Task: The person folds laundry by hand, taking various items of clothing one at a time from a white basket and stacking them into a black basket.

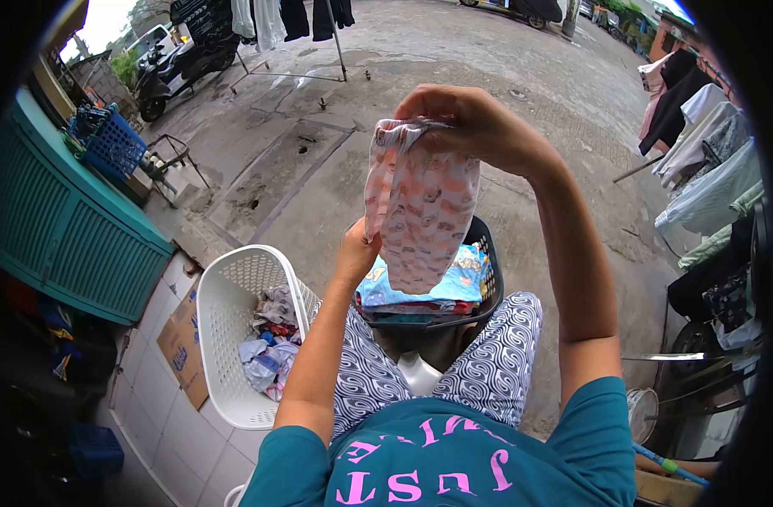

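A small white garment with a pink and brown print (pixel 428 215) hangs in front of me, held up between both hands. My right hand (pixel 450 118) grips its gathered top edge from above, fingers closed on the cloth. Lower down, my left hand (pixel 358 249) holds its left side; the fingers are partly hidden behind the fabric. Below the garment, a dark basket (pixel 488 291) in front of my knees holds a stack of folded clothes (pixel 374 291), with a light blue printed piece on top.
To my left stands a white laundry basket (pixel 221 338) with several crumpled clothes (pixel 272 359) inside. A flattened cardboard piece (pixel 183 351) lies on the tiles. A blue crate (pixel 116 144) is at the far left. Clothes hang on racks (pixel 342 51) ahead and at right. A motorcycle (pixel 179 72) is parked behind.
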A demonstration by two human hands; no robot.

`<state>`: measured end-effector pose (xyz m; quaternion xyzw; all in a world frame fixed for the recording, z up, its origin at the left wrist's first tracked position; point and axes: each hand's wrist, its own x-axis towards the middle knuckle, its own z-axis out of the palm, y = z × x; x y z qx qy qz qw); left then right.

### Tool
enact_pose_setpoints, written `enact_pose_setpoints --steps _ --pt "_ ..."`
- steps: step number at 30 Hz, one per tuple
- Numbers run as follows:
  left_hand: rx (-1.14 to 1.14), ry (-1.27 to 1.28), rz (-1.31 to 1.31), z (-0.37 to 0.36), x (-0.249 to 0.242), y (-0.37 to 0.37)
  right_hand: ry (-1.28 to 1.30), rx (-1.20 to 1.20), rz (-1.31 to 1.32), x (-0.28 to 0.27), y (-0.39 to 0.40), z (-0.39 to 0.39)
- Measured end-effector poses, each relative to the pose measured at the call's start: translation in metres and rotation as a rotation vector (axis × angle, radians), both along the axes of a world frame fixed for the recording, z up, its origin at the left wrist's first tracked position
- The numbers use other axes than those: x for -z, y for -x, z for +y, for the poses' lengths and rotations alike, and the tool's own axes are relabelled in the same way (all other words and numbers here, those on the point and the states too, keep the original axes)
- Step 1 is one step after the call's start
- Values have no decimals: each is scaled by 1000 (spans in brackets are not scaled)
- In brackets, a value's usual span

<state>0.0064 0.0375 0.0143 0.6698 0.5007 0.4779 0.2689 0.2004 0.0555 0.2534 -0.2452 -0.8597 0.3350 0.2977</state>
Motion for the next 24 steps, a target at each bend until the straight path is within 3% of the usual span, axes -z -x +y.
enact_pose_setpoints --steps 3,10,13,15,16,18,19,21,22,23,24 --pt "67 113 -76 -4 21 2 -66 1 -20 -6 7 4" --pt "272 218 -531 -5 48 10 -108 -16 21 -22 11 7" --pt "264 26 -351 -11 44 17 -112 -8 38 -25 9 9" --pt "187 -120 30 -18 45 25 -115 15 79 -24 7 14" --pt "187 -120 30 -27 39 27 -115 15 79 -24 6 16" --pt "283 625 -1024 -48 28 29 -153 56 147 -23 5 20" --pt "282 624 -1023 -51 31 30 -154 54 147 -24 3 22" --pt "523 358 -875 -56 35 30 -170 169 107 -25 -1 25" --pt "417 281 -660 -61 35 25 -169 169 107 -25 -3 26" --pt "417 283 -661 -61 37 20 -153 235 138 -24 -5 27" --pt "372 340 -475 -58 39 15 -136 302 168 -23 -7 28"
